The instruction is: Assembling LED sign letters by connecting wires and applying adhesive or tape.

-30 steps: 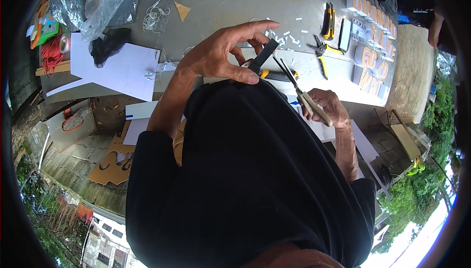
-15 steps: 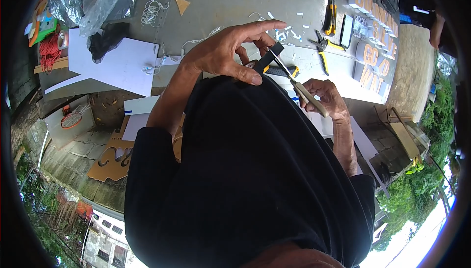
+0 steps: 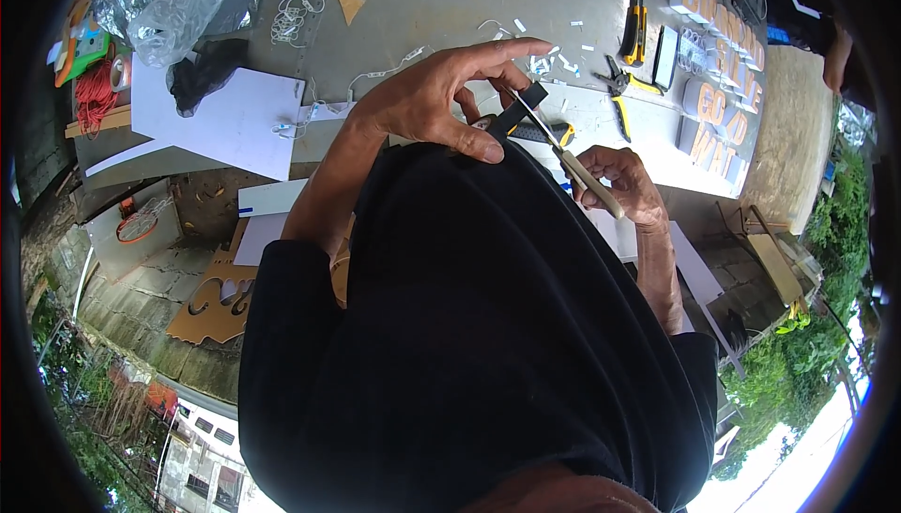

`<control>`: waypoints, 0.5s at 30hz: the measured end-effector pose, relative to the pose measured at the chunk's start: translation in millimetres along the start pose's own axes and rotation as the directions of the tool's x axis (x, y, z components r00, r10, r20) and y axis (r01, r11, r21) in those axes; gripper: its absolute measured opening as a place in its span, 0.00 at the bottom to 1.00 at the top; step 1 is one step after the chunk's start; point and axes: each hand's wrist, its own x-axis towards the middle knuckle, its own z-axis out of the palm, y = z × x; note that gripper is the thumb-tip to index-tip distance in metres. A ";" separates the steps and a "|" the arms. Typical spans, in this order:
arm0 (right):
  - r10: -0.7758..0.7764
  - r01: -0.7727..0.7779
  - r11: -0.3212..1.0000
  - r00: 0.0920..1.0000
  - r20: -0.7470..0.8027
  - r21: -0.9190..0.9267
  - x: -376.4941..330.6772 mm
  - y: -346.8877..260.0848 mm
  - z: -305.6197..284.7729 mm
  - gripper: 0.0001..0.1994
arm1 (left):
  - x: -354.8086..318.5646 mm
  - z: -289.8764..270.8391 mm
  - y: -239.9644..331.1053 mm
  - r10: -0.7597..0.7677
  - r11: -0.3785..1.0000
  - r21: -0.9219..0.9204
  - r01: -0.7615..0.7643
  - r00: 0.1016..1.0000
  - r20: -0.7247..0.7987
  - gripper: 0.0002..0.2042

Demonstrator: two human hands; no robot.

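Note:
My left hand [image 3: 436,100] is closed on a strip of black tape [image 3: 511,117], gripped near the thumb and fingers while the index finger stretches out above it. A small part of what looks like the tape roll shows beside the thumb; the rest is hidden. In my right hand [image 3: 624,184] is a pair of scissors [image 3: 591,178] with beige handles. Its metal blades reach up and left to the tape, touching or crossing it near the free end. Just behind the tape lies a yellow-and-black tool [image 3: 560,133], partly covered.
On the grey table lie a utility knife [image 3: 635,30], yellow-handled pliers [image 3: 617,91], a phone [image 3: 664,58] and white scraps [image 3: 568,64]. Block letters [image 3: 718,91] stand at the right. White sheets [image 3: 225,119], plastic bags [image 3: 188,6] and red wire [image 3: 92,100] are at the left.
The scissors and my right hand have shifted very slightly up, with the blades still at the tape. My left hand has stayed nearly in place.

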 end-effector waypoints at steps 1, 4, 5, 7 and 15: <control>0.038 -0.038 0.999 0.999 -0.006 0.001 -0.3 1.4 -0.8 0.15 | 0.2 -0.2 -0.4 0.000 1.000 -0.001 0.000 1.000 0.002 0.56; 0.065 -0.066 0.996 0.998 -0.027 -0.056 -0.7 4.5 -2.0 0.15 | 0.1 -2.2 -3.7 -0.002 1.000 0.015 0.002 1.000 0.011 0.56; 0.054 -0.059 0.991 0.998 -0.041 -0.118 -1.1 5.9 -2.8 0.15 | 0.2 -2.8 -5.8 -0.014 1.000 0.025 0.013 1.000 0.020 0.57; -0.002 -0.001 0.984 1.000 -0.015 -0.181 -0.4 16.5 -5.5 0.16 | -0.1 -4.5 -12.0 -0.026 0.999 0.036 0.025 0.999 0.034 0.59; -0.055 -0.211 0.836 0.886 -0.460 -0.506 8.6 67.2 -38.3 0.23 | 0.7 -49.8 -57.2 -0.086 0.895 0.392 0.211 0.945 -0.314 0.59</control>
